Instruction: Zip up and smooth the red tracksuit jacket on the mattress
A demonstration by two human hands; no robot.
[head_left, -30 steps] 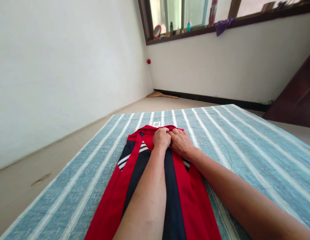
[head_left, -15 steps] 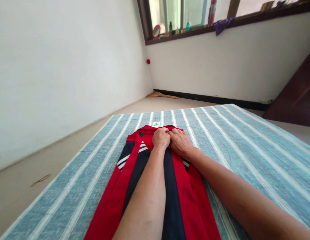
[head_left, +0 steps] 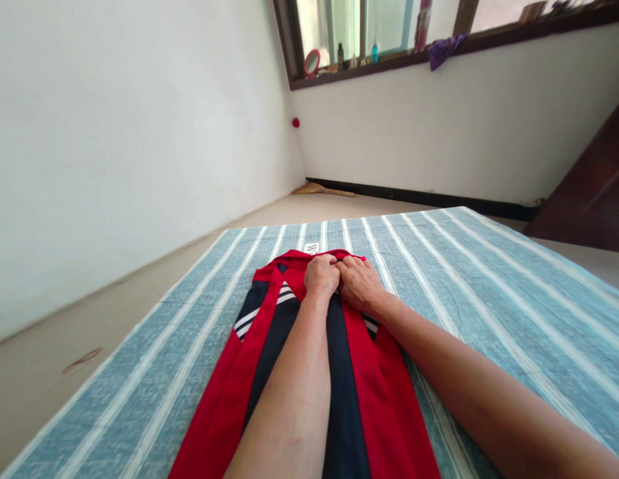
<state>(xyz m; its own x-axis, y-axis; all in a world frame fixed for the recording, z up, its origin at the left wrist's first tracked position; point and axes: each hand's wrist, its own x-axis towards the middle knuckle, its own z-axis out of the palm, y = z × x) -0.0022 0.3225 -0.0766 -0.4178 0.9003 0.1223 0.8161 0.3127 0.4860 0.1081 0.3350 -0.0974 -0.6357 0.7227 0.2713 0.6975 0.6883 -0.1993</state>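
Note:
A red and navy garment (head_left: pixel 249 359) with white stripes lies lengthwise on a blue and white striped mattress (head_left: pixel 489 293). Both my arms reach along it to its far end. My left hand (head_left: pixel 322 276) is closed in a fist on the red collar edge. My right hand (head_left: pixel 359 283) sits right beside it, touching it, fingers curled down onto the same red edge. A small white label (head_left: pixel 312 248) peeks out just beyond my knuckles.
White walls stand to the left and ahead. A window sill (head_left: pixel 389 60) holds a round mirror, small bottles and a purple cloth. A broom (head_left: pixel 324 190) lies on the floor by the far wall. Dark wooden furniture (head_left: pixel 593 193) stands at the right.

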